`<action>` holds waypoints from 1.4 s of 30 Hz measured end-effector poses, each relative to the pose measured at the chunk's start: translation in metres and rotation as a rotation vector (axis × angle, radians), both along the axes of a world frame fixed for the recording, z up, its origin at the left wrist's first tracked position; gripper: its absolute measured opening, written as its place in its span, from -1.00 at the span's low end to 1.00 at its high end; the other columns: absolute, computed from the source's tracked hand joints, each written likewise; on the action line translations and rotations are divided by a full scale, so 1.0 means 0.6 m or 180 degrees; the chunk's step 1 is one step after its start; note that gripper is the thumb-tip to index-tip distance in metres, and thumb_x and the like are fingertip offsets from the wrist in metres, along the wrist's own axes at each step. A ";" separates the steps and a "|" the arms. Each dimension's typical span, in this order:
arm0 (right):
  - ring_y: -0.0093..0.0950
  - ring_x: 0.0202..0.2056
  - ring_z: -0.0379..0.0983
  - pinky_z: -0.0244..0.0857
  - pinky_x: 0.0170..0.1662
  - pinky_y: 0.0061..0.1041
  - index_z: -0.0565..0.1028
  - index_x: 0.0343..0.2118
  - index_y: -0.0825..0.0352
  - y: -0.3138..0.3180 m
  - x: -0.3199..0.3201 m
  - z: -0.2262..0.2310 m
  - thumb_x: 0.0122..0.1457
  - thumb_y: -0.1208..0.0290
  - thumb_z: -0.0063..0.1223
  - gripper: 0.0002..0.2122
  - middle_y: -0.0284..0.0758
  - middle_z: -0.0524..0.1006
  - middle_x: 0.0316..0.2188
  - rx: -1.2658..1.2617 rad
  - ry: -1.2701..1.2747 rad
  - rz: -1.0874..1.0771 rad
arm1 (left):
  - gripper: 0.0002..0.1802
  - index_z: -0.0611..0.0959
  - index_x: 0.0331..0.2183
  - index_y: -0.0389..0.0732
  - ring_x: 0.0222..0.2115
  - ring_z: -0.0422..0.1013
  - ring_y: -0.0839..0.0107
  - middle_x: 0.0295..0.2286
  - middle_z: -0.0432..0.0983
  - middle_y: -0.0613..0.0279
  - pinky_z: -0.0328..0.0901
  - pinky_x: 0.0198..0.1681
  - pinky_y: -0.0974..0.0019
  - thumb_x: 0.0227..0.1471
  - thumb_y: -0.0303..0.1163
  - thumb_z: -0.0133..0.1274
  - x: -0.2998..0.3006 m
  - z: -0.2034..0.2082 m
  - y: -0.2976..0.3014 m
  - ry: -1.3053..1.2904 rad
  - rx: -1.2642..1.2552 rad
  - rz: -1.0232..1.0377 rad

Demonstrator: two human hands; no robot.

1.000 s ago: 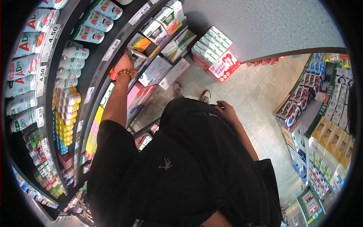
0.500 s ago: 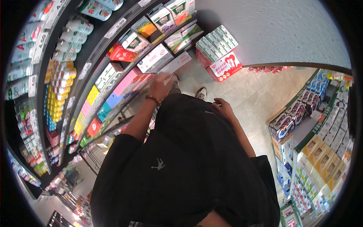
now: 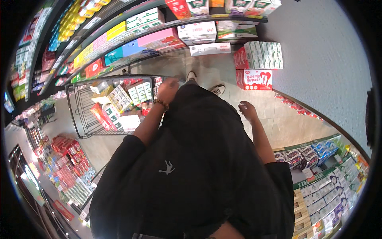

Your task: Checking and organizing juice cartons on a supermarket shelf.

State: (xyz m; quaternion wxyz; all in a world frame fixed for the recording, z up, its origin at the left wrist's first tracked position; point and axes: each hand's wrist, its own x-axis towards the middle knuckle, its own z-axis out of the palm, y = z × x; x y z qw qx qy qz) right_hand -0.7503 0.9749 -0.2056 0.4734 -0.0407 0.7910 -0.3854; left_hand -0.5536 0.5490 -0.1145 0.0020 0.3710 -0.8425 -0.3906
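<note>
My left hand (image 3: 168,91), with a beaded bracelet (image 3: 161,104) on its wrist, is closed beside the right end of a wire shopping cart (image 3: 73,109). Something pale shows at its fingertips, too small to make out. Inside the cart lie green-and-white cartons (image 3: 140,93), a yellow-edged box (image 3: 120,98), a red package (image 3: 102,116) and a white box (image 3: 130,122). My right hand (image 3: 248,111) hangs at my right side, fingers loosely bent and apart, with nothing in it. My black shirt (image 3: 207,159) fills the middle.
Shelves of boxed drinks (image 3: 155,38) curve along the far side and left. Stacked cartons, including a red-and-white box (image 3: 254,79), stand on the floor by a grey wall (image 3: 318,59). A display of packs (image 3: 322,195) stands at right, and red stacked goods (image 3: 65,159) at left.
My view has turned left, so the shelves have swung toward the top and the cart with its goods has come into fuller view. Both hands keep nearly the same place beside my body.
</note>
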 end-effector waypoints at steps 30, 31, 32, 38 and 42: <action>-0.45 -0.33 0.58 0.48 -0.27 -0.44 0.52 0.08 0.47 -0.253 0.019 0.115 0.24 0.33 0.19 -0.59 -0.17 0.64 -0.26 0.0472 0.0102 0.0690 | -0.29 0.46 0.10 -0.57 -0.19 0.61 -0.03 -0.04 0.56 -0.24 0.56 -0.23 0.17 0.19 -0.12 0.15 0.573 -0.043 -0.565 0.1274 0.0627 0.4424; -0.44 -0.34 0.58 0.49 -0.27 -0.44 0.53 0.08 0.45 -0.256 0.019 0.121 0.24 0.33 0.19 -0.60 -0.16 0.64 -0.26 0.0432 0.0083 0.0639 | -0.25 0.44 0.12 -0.59 -0.19 0.60 -0.04 0.00 0.52 -0.25 0.57 -0.26 0.19 0.19 -0.10 0.16 0.564 -0.041 -0.597 0.1266 0.0778 0.4529; -0.44 -0.34 0.58 0.49 -0.27 -0.44 0.53 0.08 0.45 -0.254 0.022 0.130 0.24 0.33 0.19 -0.60 -0.16 0.64 -0.26 0.0470 0.0112 0.0581 | -0.20 0.42 0.13 -0.61 -0.18 0.59 0.01 0.06 0.45 -0.26 0.58 -0.24 0.17 0.18 -0.06 0.17 0.551 -0.046 -0.616 0.1434 0.1037 0.4559; -0.39 -0.25 0.64 0.52 -0.13 -0.40 0.53 0.08 0.44 -0.253 0.059 0.155 0.27 0.33 0.19 -0.62 -0.14 0.67 -0.21 0.0724 0.0212 0.0118 | -0.21 0.38 0.28 -0.23 0.05 0.45 0.02 0.17 0.44 0.02 0.48 -0.04 0.03 0.22 0.09 0.10 0.483 -0.134 -0.736 0.0610 0.1791 0.4322; -0.28 -0.07 0.64 0.48 0.02 -0.33 0.57 0.04 0.39 -0.281 0.093 0.104 0.28 0.27 0.22 -0.64 -0.10 0.68 -0.12 0.0537 0.0322 0.0858 | -0.30 0.43 0.29 -0.07 0.29 0.25 0.24 0.19 0.48 0.28 0.07 0.38 0.11 0.31 0.15 -0.12 0.682 -0.171 -0.839 0.0543 0.2699 0.3454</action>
